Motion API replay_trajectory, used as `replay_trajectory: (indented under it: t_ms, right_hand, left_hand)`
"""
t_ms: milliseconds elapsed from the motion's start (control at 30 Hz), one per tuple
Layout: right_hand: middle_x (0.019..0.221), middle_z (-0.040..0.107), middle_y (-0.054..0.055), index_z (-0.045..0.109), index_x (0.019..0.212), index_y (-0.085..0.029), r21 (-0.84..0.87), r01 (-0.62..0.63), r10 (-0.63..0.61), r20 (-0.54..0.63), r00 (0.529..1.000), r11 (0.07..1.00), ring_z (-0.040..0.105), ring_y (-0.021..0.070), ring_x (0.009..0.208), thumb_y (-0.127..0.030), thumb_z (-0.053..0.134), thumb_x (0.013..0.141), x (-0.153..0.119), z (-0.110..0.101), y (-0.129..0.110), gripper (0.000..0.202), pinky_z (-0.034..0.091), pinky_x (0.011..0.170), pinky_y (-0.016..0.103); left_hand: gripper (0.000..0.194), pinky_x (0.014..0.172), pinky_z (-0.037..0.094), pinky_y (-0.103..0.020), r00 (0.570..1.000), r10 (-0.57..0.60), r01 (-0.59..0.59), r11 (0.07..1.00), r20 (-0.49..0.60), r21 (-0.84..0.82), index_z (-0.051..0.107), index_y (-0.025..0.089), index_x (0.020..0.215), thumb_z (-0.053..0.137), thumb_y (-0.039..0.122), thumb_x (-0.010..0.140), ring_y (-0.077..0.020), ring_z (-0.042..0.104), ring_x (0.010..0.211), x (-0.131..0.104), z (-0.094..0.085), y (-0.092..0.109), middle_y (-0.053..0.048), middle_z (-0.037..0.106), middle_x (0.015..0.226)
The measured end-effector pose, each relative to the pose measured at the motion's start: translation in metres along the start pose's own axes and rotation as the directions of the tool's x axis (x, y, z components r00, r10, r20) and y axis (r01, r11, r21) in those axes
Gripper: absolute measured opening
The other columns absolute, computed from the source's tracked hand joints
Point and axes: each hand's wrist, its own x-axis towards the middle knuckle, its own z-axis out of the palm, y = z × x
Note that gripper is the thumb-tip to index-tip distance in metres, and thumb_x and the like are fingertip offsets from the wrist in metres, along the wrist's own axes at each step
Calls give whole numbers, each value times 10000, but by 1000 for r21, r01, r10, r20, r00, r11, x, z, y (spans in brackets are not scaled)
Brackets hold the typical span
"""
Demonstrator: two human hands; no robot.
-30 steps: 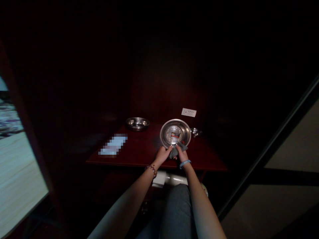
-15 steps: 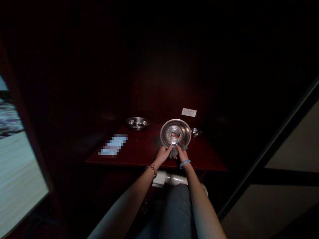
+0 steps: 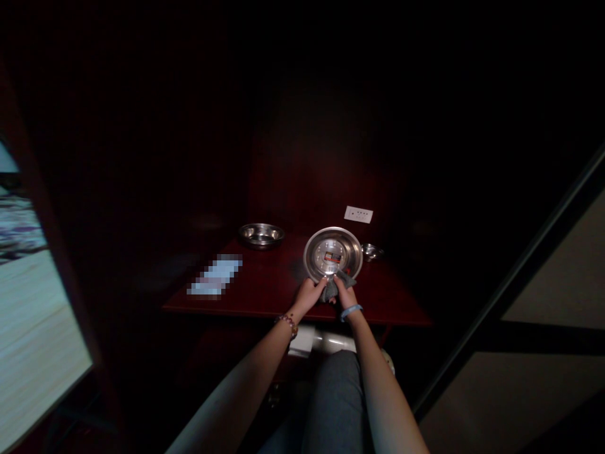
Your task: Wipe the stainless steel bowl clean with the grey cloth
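A round stainless steel basin (image 3: pixel 350 243) is tilted up with its inside facing me, a small dark and red label on its bottom. My left hand (image 3: pixel 310 293) is closed on the near rim, thumb on the inside. At the same rim, slightly to the right, my right hand (image 3: pixel 346 294) is closed around a bunched grey cloth (image 3: pixel 330 291), which lies over the basin's edge. Both thumbs are close together; most of the other fingers are hidden under the rim and cloth.
On the dark red table (image 3: pixel 265 284) sit a second steel basin (image 3: pixel 261 236) at the back left and a small steel bowl (image 3: pixel 372 252) behind the held basin. A blurred-out flat item (image 3: pixel 216 275) lies at left. A white socket plate (image 3: pixel 358 214) is on the back wall.
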Motion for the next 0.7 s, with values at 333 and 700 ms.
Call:
replay_trajectory:
  t_ms: [333, 700]
  right_hand:
    - [497, 597, -25, 568, 723, -215, -47, -4, 5, 19, 1000, 999, 496, 114, 368, -607, 637, 712, -2, 2, -3, 399, 364, 390, 227]
    - [449, 566, -25, 554, 681, -221, -131, -11, 20, 72, 997, 991, 493, 121, 360, -650, 573, 741, -2, 2, -3, 434, 342, 390, 226]
  left_hand:
    - [377, 559, 417, -233, 996, 32, -33, 999, -88, -1, 687, 131, 663, 552, 462, 781, -171, 622, 618, -1, -3, 12, -69, 701, 660]
    - [528, 477, 303, -224, 968, 12, -65, 977, -249, -205, 492, 176, 474, 555, 604, 777, -101, 432, 449, -4, -7, 20, 10, 491, 450]
